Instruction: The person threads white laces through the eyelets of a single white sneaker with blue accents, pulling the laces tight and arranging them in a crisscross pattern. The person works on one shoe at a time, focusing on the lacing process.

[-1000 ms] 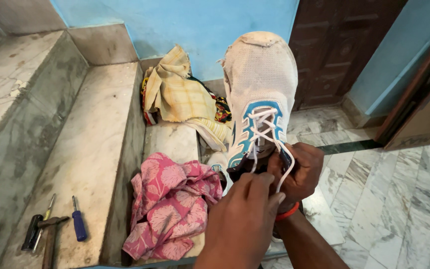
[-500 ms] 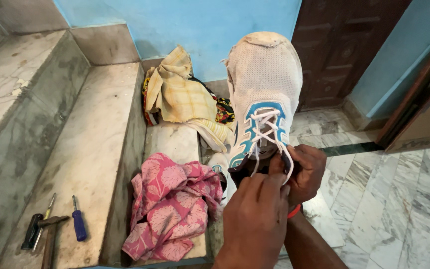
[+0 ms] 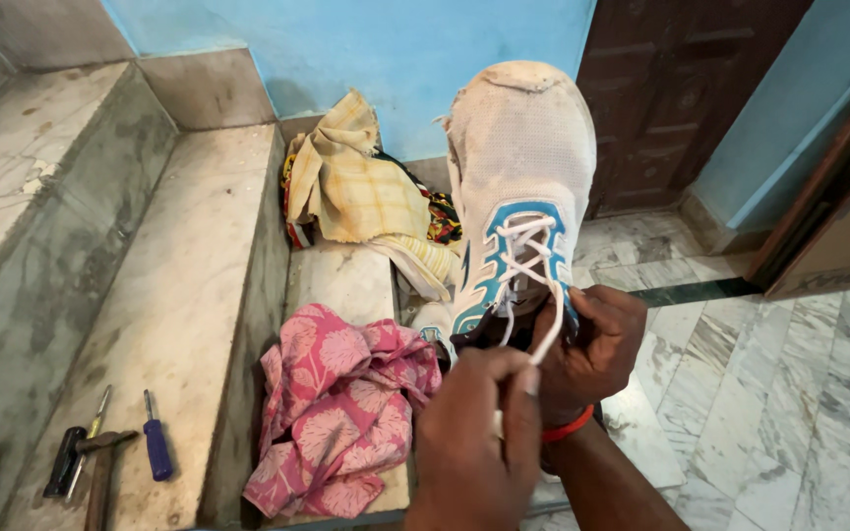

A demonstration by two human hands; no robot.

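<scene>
Cream mesh sneaker (image 3: 518, 147) with blue trim, standing toe-up above marble steps (image 3: 164, 295); left hand (image 3: 474, 442) pinching white lace (image 3: 541, 339) between thumb and fingers; right hand (image 3: 592, 344) clasping heel end, fingers curled shut; pink floral cloth (image 3: 336, 403) lying just beside; yellow checked cloth (image 3: 361, 187) behind; screwdrivers and hammer (image 3: 100, 457) resting well apart.

Blue wall (image 3: 366, 49): painted, matte, daylit. Dark brown wooden door (image 3: 681, 88): panelled, directly right of the wall. Grey-veined marble steps (image 3: 179, 295): rise leftward below the wall. White marble floor (image 3: 799, 413): veined, polished, below the door. Brown wooden frame (image 3: 838, 187): leans right of the door.
</scene>
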